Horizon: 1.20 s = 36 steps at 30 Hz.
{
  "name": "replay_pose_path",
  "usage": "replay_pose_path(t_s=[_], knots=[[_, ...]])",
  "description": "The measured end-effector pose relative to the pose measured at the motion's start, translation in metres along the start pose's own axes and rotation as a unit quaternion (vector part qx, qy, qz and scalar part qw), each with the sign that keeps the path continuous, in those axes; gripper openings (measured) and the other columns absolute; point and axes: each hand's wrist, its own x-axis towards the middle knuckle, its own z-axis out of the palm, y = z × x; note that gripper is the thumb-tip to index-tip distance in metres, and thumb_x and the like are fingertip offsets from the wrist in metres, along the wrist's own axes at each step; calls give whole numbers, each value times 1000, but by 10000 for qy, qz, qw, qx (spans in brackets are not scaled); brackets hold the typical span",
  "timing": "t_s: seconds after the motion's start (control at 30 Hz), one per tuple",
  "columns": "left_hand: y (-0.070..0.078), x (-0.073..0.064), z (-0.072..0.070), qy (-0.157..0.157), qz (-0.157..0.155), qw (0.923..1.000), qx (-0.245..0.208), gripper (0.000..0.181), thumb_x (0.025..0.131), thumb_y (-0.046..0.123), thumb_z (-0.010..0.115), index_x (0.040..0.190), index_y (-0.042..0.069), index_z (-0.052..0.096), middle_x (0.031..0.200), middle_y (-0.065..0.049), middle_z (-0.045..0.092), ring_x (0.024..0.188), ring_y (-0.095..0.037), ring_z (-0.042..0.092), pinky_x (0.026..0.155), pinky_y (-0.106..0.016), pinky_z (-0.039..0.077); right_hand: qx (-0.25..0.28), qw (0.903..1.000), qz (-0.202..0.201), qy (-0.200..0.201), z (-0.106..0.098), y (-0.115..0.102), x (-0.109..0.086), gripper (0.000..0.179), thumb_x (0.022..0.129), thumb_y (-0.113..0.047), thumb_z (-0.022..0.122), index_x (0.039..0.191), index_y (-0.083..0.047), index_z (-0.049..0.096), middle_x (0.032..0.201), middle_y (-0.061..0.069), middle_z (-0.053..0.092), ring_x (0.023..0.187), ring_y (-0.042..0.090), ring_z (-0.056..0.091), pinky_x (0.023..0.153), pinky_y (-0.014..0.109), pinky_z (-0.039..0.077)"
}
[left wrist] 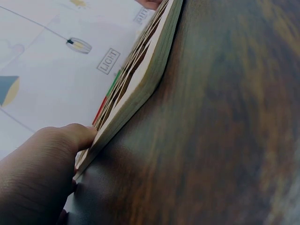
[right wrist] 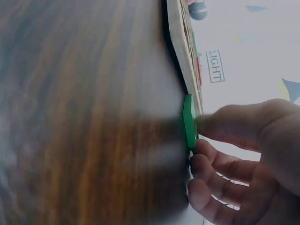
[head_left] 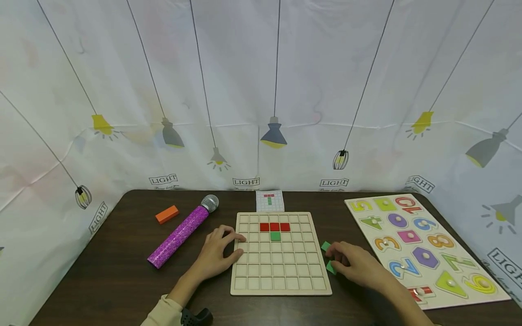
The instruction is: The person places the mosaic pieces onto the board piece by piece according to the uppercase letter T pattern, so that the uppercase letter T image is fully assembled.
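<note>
A pale wooden grid board point(head_left: 272, 270) lies on the dark table, holding a row of three red square tiles point(head_left: 274, 227) with one green tile point(head_left: 275, 236) under the middle one. My left hand point(head_left: 216, 253) rests on the board's left edge, fingertips and thumb on its rim. Off the right edge lie two loose green tiles. My right hand point(head_left: 355, 262) is over them: its thumb touches the nearer green tile point(right wrist: 190, 122), and its fingers bend beside the farther green tile point(head_left: 325, 246). A card point(head_left: 277, 204) with a red and green T pattern sits behind the board.
On the left lie a purple glitter microphone point(head_left: 179, 237) and an orange block point(head_left: 166, 214). To the right is a number-and-shape puzzle board point(head_left: 412, 253), partly under my right forearm. A white curtain printed with lamps point(head_left: 302, 136) hangs behind the table.
</note>
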Motion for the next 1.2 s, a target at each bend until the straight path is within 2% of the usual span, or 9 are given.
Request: replay_pose_path(t_s=[0.23,0.5,0.7,0.87,1.2], knots=[[-1,0,0,-4,29,10000,30,23,88,35,63,111,32,63,118,-1,47,113,-23,46,99,-54,30,120,9994,-104,-295,-3,2,-3,25,84,-26,70,105,-15,60,87,-5,50,72,0,46,61,20,40],[-3,1,1,5,4,10000,71,23,88,36,64,111,34,63,118,0,47,113,-22,45,100,-54,30,415,9988,56,-265,-4,3,1,25,84,-22,71,103,-15,57,82,-5,56,69,0,49,60,20,42],[-3,0,2,-1,13,10000,76,23,88,36,64,112,33,63,119,0,48,113,-22,45,100,-54,30,384,9990,9,223,-4,6,3,15,87,-12,65,99,-14,57,82,-7,59,72,0,51,62,20,44],[-2,1,1,-20,-12,9999,102,24,88,36,64,112,34,63,120,0,48,114,-22,45,100,-53,30,395,9967,-130,704,-4,4,7,14,87,-7,63,96,-15,55,82,-8,58,74,1,52,65,21,44],[-1,0,0,2,31,10000,73,23,88,35,64,111,32,63,119,-1,48,113,-23,45,100,-54,30,442,9918,-443,1113,1,-9,22,14,87,-7,65,95,-14,57,80,-9,57,71,2,51,60,19,42]])
